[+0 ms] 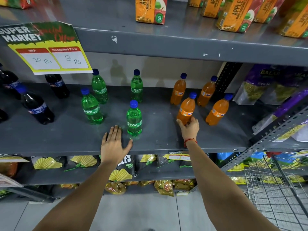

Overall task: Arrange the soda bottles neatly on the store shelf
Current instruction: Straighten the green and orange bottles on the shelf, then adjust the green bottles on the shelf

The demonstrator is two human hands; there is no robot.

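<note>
On the grey middle shelf [158, 135] stand several green Sprite bottles, orange Fanta bottles and dark cola bottles, all upright with blue caps. My right hand [190, 126] grips the base of the front orange Fanta bottle [186, 109]. My left hand [113, 144] lies flat and open on the shelf's front edge, just left of the nearest Sprite bottle [134, 119], not touching it. Other Sprite bottles [91, 109] stand behind and to the left. More Fanta bottles [216, 112] stand to the right and behind. Cola bottles [36, 107] are at the far left.
A supermarket price sign [48, 52] hangs from the upper shelf, partly covering a cola bottle. Apple juice cartons [150, 10] sit on the top shelf. Purple snack bags [260, 84] fill the right. Chip bags [123, 170] lie below. A wire cart [276, 189] stands bottom right.
</note>
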